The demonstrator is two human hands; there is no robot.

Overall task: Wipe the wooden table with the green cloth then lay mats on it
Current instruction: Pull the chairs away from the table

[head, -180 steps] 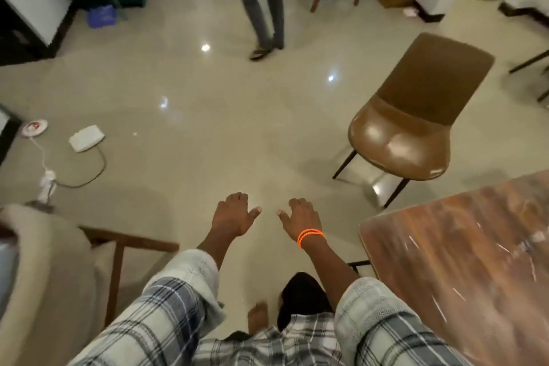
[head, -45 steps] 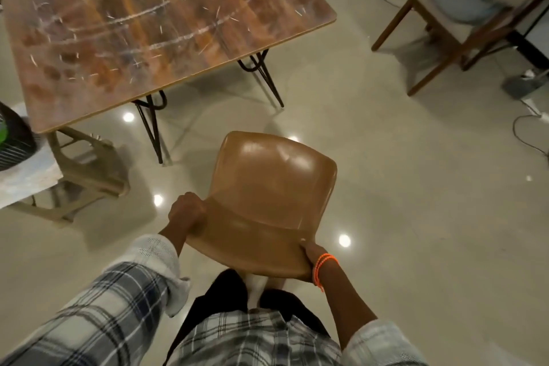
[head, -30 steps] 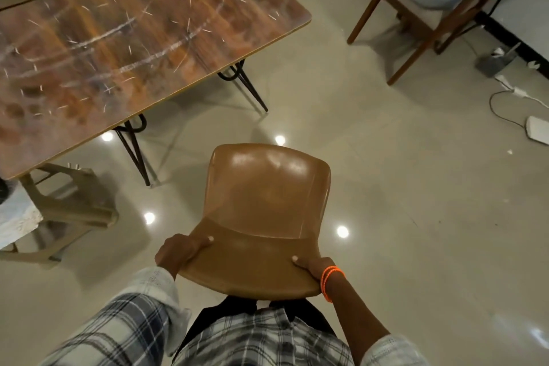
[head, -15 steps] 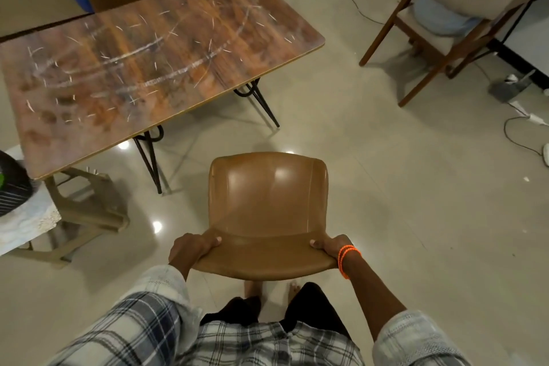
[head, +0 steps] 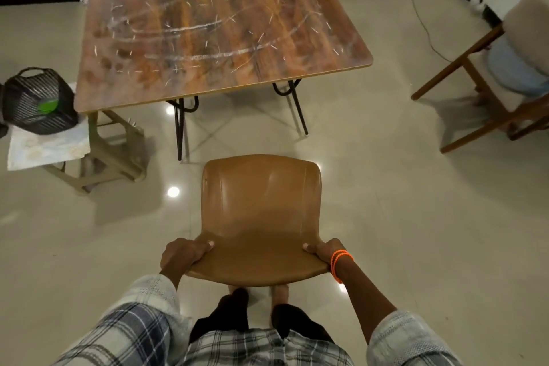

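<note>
The wooden table (head: 225, 38) stands ahead of me, its brown top streaked with white marks and scattered bits. In front of it I hold a brown chair (head: 261, 205) by its backrest. My left hand (head: 184, 255) grips the backrest's left edge and my right hand (head: 326, 252), with orange bands at the wrist, grips the right edge. The chair's seat faces the table, some way short of it. A green patch (head: 47, 105) shows inside a black mesh basket at the left; I cannot tell what it is.
The black mesh basket (head: 37, 101) sits on a low beige stool (head: 113, 140) with a pale sheet, left of the table. A wooden armchair (head: 499, 92) with cushions stands at the right. A cable runs along the floor by the far wall.
With the chair in both hands, I have turned to face the table squarely. The chair now sits straight and the table is centred ahead.
</note>
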